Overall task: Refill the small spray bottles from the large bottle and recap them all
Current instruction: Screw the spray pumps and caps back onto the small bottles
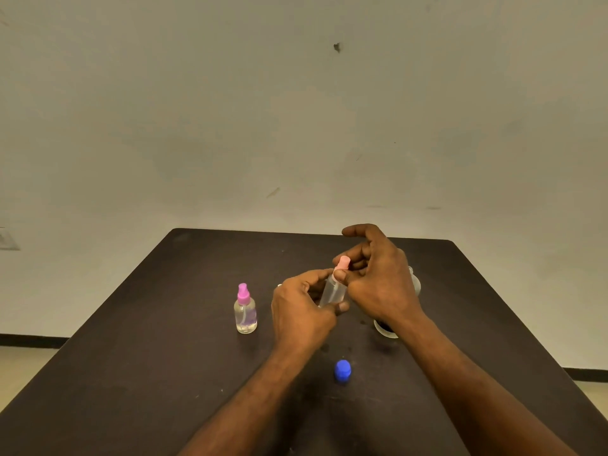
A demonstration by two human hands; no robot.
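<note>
Both hands (342, 291) grip slim spray bottle (332, 291).

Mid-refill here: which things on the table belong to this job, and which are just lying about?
Job: slim spray bottle held in left hand, right hand on its pink pump; pink-capped spray bottle; blue cap; large bottle, mostly hidden.
Lying about: clear funnel-like piece.

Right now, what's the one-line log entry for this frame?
left hand: holds slim bottle | right hand: fingers on its pink cap | round bottle: capped, upright | blue cap: loose on table
</note>
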